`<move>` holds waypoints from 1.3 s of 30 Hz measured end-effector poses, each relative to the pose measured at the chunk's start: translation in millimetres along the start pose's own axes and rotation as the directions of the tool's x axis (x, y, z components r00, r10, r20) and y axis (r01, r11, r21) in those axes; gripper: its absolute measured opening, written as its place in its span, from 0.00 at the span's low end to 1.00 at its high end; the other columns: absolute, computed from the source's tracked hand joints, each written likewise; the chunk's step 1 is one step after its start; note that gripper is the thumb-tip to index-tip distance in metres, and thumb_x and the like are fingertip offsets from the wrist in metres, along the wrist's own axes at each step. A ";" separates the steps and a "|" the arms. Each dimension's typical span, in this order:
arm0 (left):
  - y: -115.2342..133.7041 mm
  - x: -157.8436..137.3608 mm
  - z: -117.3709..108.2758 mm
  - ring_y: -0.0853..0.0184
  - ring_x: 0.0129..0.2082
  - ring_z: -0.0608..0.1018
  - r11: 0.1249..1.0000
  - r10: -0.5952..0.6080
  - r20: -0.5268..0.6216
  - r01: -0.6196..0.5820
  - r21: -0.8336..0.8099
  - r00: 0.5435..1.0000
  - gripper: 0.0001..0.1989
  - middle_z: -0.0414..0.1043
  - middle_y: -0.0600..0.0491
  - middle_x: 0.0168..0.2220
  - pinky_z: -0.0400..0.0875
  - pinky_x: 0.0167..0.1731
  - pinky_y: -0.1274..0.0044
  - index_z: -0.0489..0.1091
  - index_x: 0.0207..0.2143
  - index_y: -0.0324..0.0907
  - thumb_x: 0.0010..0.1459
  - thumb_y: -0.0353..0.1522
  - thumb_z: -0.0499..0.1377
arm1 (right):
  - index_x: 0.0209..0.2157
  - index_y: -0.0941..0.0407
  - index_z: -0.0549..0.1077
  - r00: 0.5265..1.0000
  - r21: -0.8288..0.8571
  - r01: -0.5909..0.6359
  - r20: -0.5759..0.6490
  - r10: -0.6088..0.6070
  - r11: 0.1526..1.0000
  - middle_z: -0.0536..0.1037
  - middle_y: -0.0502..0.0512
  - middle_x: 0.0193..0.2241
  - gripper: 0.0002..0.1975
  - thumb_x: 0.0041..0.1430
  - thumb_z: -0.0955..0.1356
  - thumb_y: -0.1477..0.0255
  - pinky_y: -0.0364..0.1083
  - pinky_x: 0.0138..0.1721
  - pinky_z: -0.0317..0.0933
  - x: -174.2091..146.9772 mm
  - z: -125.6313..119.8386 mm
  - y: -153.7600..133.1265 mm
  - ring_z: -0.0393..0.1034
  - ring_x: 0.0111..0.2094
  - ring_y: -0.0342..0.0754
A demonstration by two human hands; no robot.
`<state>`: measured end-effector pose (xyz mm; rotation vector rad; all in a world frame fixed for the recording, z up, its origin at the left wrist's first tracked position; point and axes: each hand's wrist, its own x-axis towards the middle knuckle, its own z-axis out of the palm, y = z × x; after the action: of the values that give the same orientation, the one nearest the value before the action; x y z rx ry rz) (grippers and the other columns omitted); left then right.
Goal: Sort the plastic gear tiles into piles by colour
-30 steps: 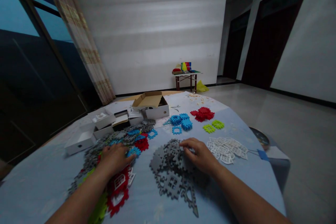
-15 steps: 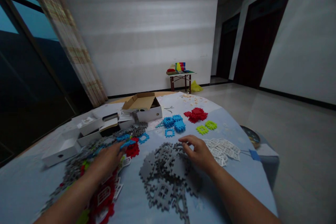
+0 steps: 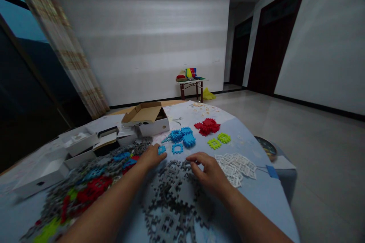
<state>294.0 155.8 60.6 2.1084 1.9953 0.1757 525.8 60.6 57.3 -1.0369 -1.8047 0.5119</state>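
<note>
My left hand (image 3: 150,158) is closed at the fingertips on a blue interlocking tile (image 3: 161,149), low over the table just left of a square blue frame piece (image 3: 177,149). My right hand (image 3: 205,169) hovers with curved, slightly parted fingers at the far right edge of a pile of grey interlocking tiles (image 3: 168,201), and nothing shows in it. Beyond the hands lies a cluster of blue pieces (image 3: 184,136). A mixed heap of grey, red, blue and green pieces (image 3: 98,186) spreads left, partly hidden by my left forearm.
Red pieces (image 3: 208,126), two green pieces (image 3: 214,144) and white lattice pieces (image 3: 236,167) lie in groups on the right. White boxes (image 3: 42,176) and an opened carton (image 3: 154,126) stand at the back left. A stool (image 3: 282,171) is beyond the table's right edge.
My left hand has moved right from the mixed heap with a blue tile, towards the blue cluster. My right hand stays by the grey pile. The view has shifted slightly.
</note>
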 end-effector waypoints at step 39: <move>-73.4 -12.6 -13.3 0.52 0.53 0.66 0.980 0.065 -0.124 -0.040 0.197 0.990 0.19 0.67 0.48 0.53 0.47 0.55 0.54 0.70 0.45 0.47 0.49 0.39 0.54 | 0.37 0.55 0.74 0.999 -0.015 -0.026 0.033 0.026 1.000 0.76 0.53 0.35 0.10 0.54 0.63 0.76 0.46 0.42 0.62 -1.1 0.2 0.5 0.69 0.38 0.45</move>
<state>218.9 147.6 56.1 2.3259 2.1080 0.1352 526.1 59.9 56.3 -1.0691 -1.8290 0.5353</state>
